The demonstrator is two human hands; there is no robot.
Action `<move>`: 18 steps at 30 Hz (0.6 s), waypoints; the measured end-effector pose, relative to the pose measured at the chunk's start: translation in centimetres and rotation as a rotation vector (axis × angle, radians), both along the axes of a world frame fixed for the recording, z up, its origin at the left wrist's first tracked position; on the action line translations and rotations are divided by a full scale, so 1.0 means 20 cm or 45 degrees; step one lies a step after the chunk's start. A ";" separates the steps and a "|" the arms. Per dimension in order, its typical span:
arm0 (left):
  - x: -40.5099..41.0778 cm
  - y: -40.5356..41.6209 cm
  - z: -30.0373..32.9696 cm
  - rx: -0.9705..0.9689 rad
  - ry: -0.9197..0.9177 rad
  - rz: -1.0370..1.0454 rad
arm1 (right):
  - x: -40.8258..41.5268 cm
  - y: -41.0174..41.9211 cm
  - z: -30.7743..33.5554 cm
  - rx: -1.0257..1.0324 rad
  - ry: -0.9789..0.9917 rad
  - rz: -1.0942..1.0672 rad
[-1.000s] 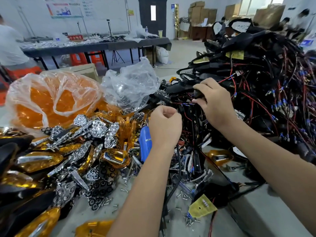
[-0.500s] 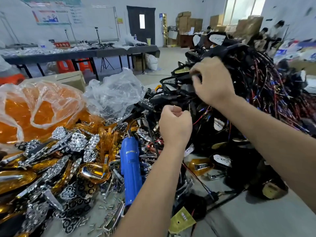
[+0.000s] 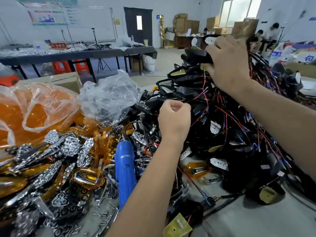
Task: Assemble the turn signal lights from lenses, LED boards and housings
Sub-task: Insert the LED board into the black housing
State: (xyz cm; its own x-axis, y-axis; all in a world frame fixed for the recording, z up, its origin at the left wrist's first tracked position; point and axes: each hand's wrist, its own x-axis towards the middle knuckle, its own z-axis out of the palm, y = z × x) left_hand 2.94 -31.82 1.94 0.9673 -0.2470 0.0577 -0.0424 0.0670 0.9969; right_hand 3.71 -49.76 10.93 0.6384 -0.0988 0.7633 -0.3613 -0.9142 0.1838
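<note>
Since half a second before, the right hand (image 3: 227, 60) had climbed further up the heap (image 3: 239, 120) of black housings and red and black wires, from its shoulder to near its top. The left hand (image 3: 174, 120) had kept much the same place in front of the heap, and the view had tipped a little upward with the reach.

The right arm stretched forward and up from the lower right, wrist bent, back of the hand toward the camera. Its fingers curled over a black housing (image 3: 196, 55) at the top of the heap, gripping it from the right. The left forearm rose from the bottom centre, ending in a clenched fist with the knuckles up. A thin dark wire (image 3: 195, 100) ran from the fist toward the heap, but whether the fingers pinched it could not be told.

The housings lay piled on the right of the table (image 3: 256, 219). Amber lenses (image 3: 82, 175) and chrome reflectors (image 3: 70, 146) were strewn on the left, with more lenses in an orange-filled bag (image 3: 34, 113) behind. A blue tool (image 3: 124, 171) lay among them, just left of the left forearm.
</note>
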 end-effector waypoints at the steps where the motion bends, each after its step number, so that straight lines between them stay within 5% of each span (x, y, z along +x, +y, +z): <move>1: -0.01 0.03 0.01 -0.084 0.045 -0.026 | -0.03 0.11 0.00 0.074 -0.003 0.060; 5: -0.05 0.20 0.14 -0.698 0.376 -0.139 | -0.15 0.56 -0.09 0.257 0.109 0.170; 13: -0.10 0.87 0.28 -0.544 0.208 0.200 | -0.33 1.42 -0.06 0.235 0.423 0.653; 18: -0.19 1.30 0.08 -0.829 0.560 0.023 | -0.40 1.56 0.01 0.876 0.683 1.154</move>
